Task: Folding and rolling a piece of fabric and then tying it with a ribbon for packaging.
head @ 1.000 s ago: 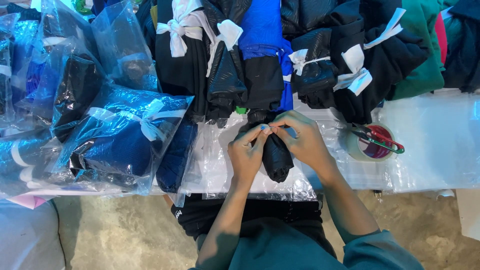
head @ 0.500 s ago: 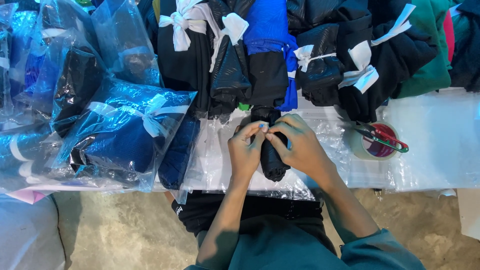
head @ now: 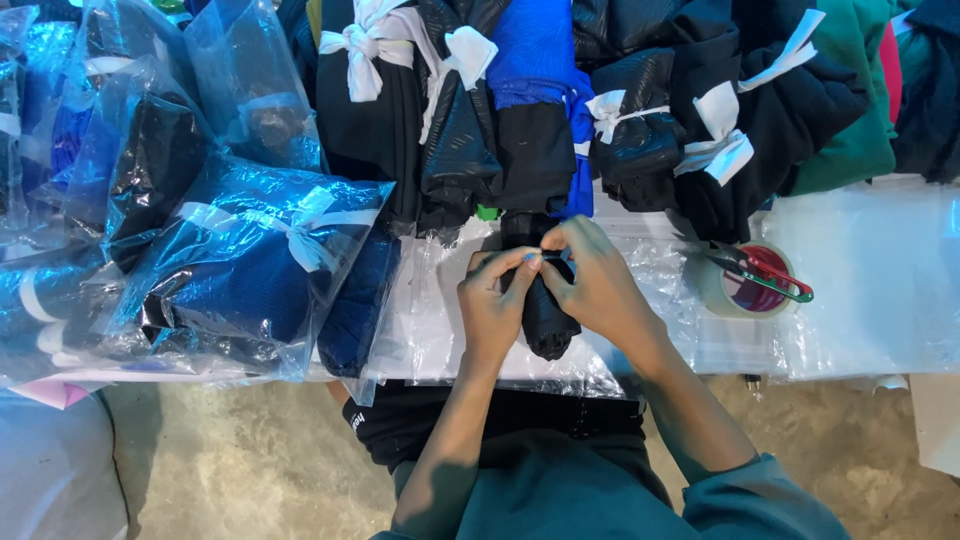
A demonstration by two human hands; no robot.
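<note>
Both hands, left (head: 492, 308) and right (head: 597, 283), pinching black roll (head: 545, 318) (tie perhaps unfinished); bagged bundles (head: 250, 270) done at nine o'clock, tape (head: 738, 286) at three.

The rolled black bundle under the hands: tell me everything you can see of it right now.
The rolled black bundle is a narrow roll of dark, slightly shiny fabric, lying lengthwise away from the person on clear plastic sheeting at the table's near edge. Its rounded near end is free and shows folds; its far end runs up against the pile of tied black bundles. The left hand and right hand press on its upper middle from either side, fingertips meeting on top. Whether a tie is around it cannot be told.
</note>
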